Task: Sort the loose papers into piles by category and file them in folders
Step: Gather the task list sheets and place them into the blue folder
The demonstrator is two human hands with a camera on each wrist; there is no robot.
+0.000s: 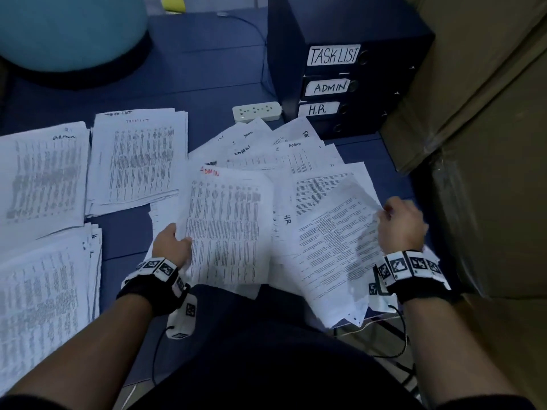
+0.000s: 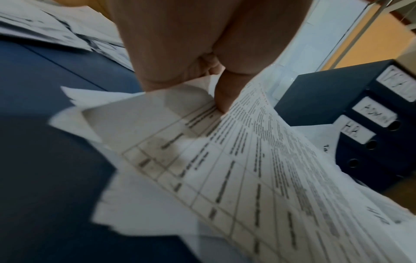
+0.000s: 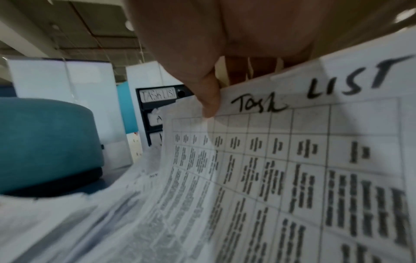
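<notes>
A fan of loose printed papers (image 1: pixel 281 149) lies on the blue floor in front of me. My left hand (image 1: pixel 180 242) grips the left edge of a sheet headed ADMIN in red (image 1: pixel 228 220), thumb on top (image 2: pixel 221 96). My right hand (image 1: pixel 386 213) pinches the top corner of a lifted, curling table sheet (image 1: pixel 337 247); the right wrist view shows "Task List" handwritten on it (image 3: pixel 292 160). Sorted piles lie at the left: an Admin pile (image 1: pixel 41 179), a Tasklist pile (image 1: pixel 139 158) and a third pile (image 1: pixel 44 291). Dark binders labelled TASKLIST, ADMIN and H.R. (image 1: pixel 331 84) are stacked behind the fan.
A white power strip (image 1: pixel 257 111) with a cable lies just left of the binders. A teal round seat (image 1: pixel 71 34) stands at the back left. Cardboard boxes (image 1: pixel 479 128) wall off the right side, close to my right hand.
</notes>
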